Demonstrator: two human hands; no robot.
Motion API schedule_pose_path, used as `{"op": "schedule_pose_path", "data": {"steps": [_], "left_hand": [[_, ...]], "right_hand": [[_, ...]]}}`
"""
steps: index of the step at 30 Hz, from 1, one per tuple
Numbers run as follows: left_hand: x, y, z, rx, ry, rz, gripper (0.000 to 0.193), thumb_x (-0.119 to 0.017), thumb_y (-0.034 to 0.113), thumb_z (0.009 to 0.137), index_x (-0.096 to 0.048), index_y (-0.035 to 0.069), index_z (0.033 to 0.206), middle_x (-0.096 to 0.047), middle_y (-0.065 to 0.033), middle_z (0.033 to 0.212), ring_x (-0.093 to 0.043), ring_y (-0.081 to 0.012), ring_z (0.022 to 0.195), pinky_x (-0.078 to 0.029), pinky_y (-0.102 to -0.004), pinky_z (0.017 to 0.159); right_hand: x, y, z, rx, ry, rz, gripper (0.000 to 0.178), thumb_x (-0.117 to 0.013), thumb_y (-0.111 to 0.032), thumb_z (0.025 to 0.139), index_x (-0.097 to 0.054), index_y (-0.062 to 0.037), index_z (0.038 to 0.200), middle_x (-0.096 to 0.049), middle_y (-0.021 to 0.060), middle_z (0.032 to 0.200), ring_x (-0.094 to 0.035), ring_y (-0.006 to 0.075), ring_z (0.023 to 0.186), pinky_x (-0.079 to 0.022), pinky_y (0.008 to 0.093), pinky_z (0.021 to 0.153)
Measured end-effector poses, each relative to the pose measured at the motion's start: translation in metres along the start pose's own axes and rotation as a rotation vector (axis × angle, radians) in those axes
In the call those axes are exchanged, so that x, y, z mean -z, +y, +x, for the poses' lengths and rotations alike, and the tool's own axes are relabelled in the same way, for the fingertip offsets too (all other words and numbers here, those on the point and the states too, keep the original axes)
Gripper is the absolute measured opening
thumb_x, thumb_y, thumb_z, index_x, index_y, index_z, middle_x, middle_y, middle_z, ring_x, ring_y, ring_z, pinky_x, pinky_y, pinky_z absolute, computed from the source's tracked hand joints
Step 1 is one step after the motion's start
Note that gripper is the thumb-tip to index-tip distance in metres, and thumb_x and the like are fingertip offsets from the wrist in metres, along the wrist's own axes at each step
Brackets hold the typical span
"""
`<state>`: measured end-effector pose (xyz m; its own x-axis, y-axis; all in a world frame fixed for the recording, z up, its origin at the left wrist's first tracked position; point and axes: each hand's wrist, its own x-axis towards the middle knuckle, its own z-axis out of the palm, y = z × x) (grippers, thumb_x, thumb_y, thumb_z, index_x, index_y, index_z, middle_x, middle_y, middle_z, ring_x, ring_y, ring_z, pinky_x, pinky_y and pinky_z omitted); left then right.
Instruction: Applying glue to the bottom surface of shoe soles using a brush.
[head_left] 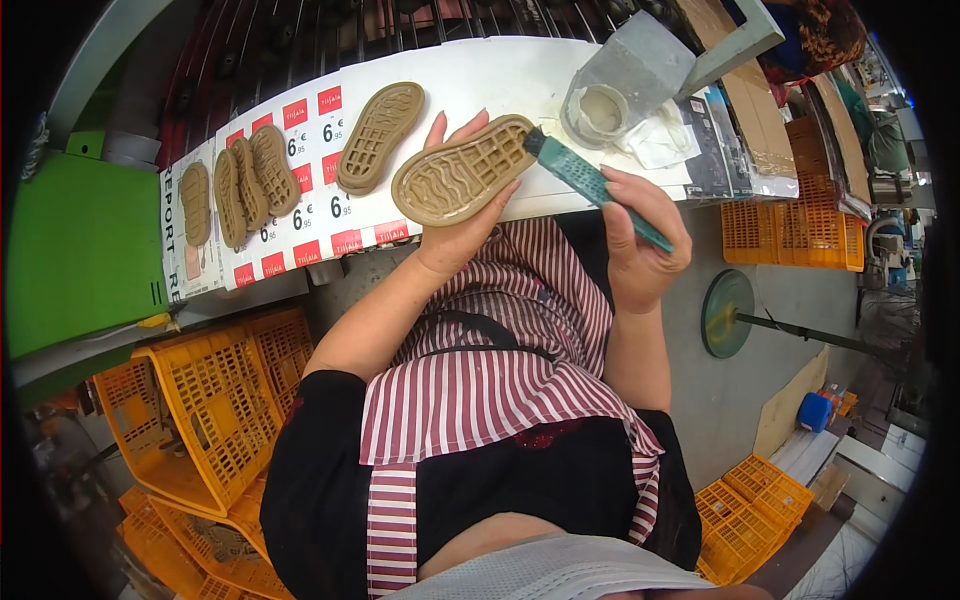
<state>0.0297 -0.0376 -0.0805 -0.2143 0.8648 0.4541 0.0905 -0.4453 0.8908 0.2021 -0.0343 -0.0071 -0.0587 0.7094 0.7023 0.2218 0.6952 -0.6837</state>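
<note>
My left hand (462, 243) is closed around a tan shoe sole (440, 188), its ridged and gridded inner side facing up. Between the fingers and thumb of my right hand (645, 245) is a green-handled brush (588, 178). The dark bristles touch or lie very close to the sole's narrower end. Beyond my left hand, another tan sole (380, 140) lies on the paper-covered bench. Farther left stand several more soles (247, 185), set close together. A grey container with a round cup of pale liquid (598, 108) sits just past the brush.
White crumpled paper (660, 140) lies beside the container. A grey metal bar (735, 50) juts over the bench's right end. Orange crates (215, 420) stack at lower left, with others at right (750, 510). A green panel (75, 260) adjoins the bench's left end.
</note>
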Motion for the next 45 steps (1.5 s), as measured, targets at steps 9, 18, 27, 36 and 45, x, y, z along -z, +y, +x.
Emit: {"op": "schedule_pose_path", "data": {"steps": [9,18,27,36,45], "left_hand": [[0.016,-0.002,-0.005,0.336,-0.232,-0.367,0.074,-0.062,0.02,0.085,-0.014,-0.005,0.136,-0.045,-0.0146,0.13,-0.047,-0.0229,0.117,-0.034,-0.0363,0.102],[0.035,-0.007,-0.005,0.748,-0.21,-0.977,0.048,-0.031,0.034,0.098,-0.035,0.0,0.132,-0.048,-0.0143,0.124,-0.053,-0.0227,0.107,-0.048,-0.0384,0.087],[0.05,0.007,0.005,0.793,-0.245,-0.954,0.038,-0.029,0.029,0.099,-0.034,0.003,0.127,-0.044,-0.0135,0.125,-0.05,-0.0237,0.113,-0.047,-0.0481,0.091],[0.043,-0.001,0.017,0.826,-0.146,-0.928,0.04,-0.035,0.027,0.096,-0.042,-0.002,0.123,-0.057,-0.0161,0.11,-0.061,-0.0303,0.094,-0.051,-0.0363,0.08],[0.038,-0.007,0.015,0.895,-0.089,-0.913,0.045,-0.03,0.028,0.098,-0.034,-0.004,0.129,-0.049,-0.0212,0.122,-0.054,-0.0358,0.107,-0.05,-0.0369,0.084]], "right_hand": [[0.014,0.036,0.0,-0.287,0.227,0.137,0.013,-0.058,-0.006,0.087,-0.062,0.0061,0.09,-0.064,0.0142,0.093,-0.061,0.0158,0.078,-0.049,0.0258,0.068],[0.039,0.114,0.001,-0.625,0.477,0.573,0.029,-0.053,-0.024,0.092,-0.056,0.0051,0.095,-0.061,0.0104,0.083,-0.057,0.0145,0.068,-0.046,0.0249,0.065],[0.039,0.152,-0.005,-0.712,0.359,0.794,0.027,-0.051,-0.026,0.092,-0.056,0.0005,0.091,-0.064,0.0147,0.087,-0.057,0.016,0.065,-0.046,0.026,0.061],[0.045,0.16,-0.003,-0.779,0.312,0.878,0.027,-0.051,-0.028,0.092,-0.057,-0.0015,0.09,-0.064,0.0144,0.089,-0.057,0.0158,0.065,-0.044,0.0252,0.06],[0.045,0.158,-0.007,-0.748,0.243,0.864,0.027,-0.049,-0.025,0.093,-0.057,0.0006,0.091,-0.064,0.015,0.089,-0.059,0.0165,0.066,-0.045,0.0255,0.061]]}}
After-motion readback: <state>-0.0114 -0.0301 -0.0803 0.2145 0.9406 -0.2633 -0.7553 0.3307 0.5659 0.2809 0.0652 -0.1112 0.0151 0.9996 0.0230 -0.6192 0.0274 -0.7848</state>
